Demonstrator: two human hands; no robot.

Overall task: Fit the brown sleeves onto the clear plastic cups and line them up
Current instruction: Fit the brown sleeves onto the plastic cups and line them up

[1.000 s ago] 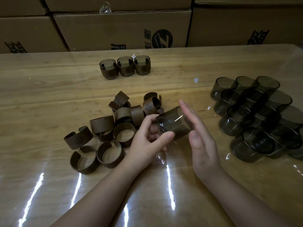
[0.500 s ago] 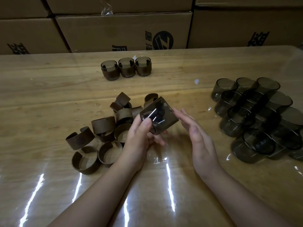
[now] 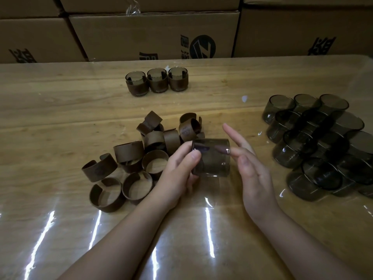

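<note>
So compared to half a second back, the cup [image 3: 211, 157] got rotated: it was tipped with its mouth angled up toward the camera, and now it's lying pretty much on its side, held just above the table [image 3: 50, 118], with one end facing left into the left hand [image 3: 177, 174]. That hand grips it at the left end, thumb curled over the near edge and the other fingers wrapped behind it. The right hand [image 3: 250, 168] shifted too; it's standing on edge just right of the cup, fingers straight and spread a little, the lower fingertips touching the cup's right end, not grabbing anything. No sleeve on this cup that I can make out. The pile of loose brown sleeves [image 3: 141, 156] sits just left of the left hand, the bare cups [image 3: 321, 142] are bunched up on the right side of the table, and three finished sleeved cups [image 3: 157, 80] stand in a row farther back, in front of the cardboard boxes [image 3: 153, 35].
</note>
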